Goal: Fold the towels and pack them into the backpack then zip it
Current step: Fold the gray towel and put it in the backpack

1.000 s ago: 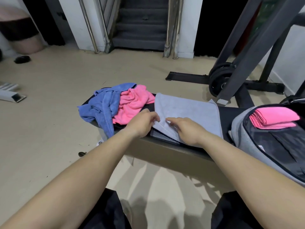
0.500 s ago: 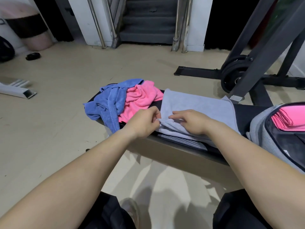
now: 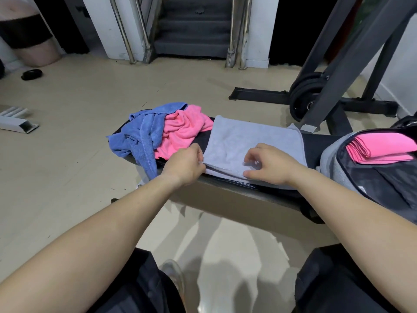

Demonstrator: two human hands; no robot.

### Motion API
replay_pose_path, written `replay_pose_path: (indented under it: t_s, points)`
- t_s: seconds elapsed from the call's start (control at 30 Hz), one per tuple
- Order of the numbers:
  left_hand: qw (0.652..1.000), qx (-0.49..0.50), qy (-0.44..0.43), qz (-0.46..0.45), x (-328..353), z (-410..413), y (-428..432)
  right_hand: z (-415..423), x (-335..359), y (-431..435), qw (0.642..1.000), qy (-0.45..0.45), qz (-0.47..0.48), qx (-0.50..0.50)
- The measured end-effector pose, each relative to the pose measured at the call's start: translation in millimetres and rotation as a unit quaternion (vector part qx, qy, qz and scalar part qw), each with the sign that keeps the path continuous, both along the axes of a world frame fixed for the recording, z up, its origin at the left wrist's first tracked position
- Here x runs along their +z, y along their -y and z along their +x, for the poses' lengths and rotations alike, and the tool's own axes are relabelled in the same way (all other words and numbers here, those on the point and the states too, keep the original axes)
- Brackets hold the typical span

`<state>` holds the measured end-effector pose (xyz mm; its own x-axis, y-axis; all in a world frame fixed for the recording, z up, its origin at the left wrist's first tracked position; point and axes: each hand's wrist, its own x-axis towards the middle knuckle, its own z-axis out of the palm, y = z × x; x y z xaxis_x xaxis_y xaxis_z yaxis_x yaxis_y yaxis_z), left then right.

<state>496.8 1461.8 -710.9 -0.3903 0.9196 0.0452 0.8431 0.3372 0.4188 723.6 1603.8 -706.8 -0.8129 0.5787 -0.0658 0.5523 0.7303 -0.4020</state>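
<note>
Rightward slides my right grip (image 3: 268, 164), whether holding I cannot tell; my left grip (image 3: 185, 164) pinches the grey towel (image 3: 248, 136). One folded towel (image 3: 381, 147) sits in the backpack (image 3: 331, 162); two crumpled towels (image 3: 149, 134) wait at ten o'clock.

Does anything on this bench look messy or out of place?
The blue towel and pink towel lie crumpled at the left end of the bench, the blue one drooping over its edge. The grey towel lies flat. Nothing else stands out.
</note>
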Motion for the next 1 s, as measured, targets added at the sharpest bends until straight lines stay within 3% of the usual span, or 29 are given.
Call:
replay_pose_path:
  t_s: [0.23,0.47,0.6,0.8,1.0]
  points:
    - [0.999,0.028,-0.033,-0.012,-5.4,8.1,2.5,46.8,9.2,8.9,0.997,0.072,0.034,-0.025]
    - [0.991,-0.057,-0.118,-0.041,-12.3,2.4,12.7,81.2,3.0,21.5,0.991,0.116,0.066,0.008]
    - [0.987,-0.081,-0.134,-0.046,-14.9,0.1,16.5,87.5,-0.5,27.2,0.979,0.145,0.146,-0.011]
    - [0.996,0.009,-0.093,0.010,-9.7,-0.7,11.4,96.7,5.1,20.2,0.979,0.147,0.135,-0.051]
    - [0.993,0.022,-0.103,-0.048,-11.3,-10.7,14.7,95.4,4.2,23.6,0.972,0.178,0.143,-0.061]
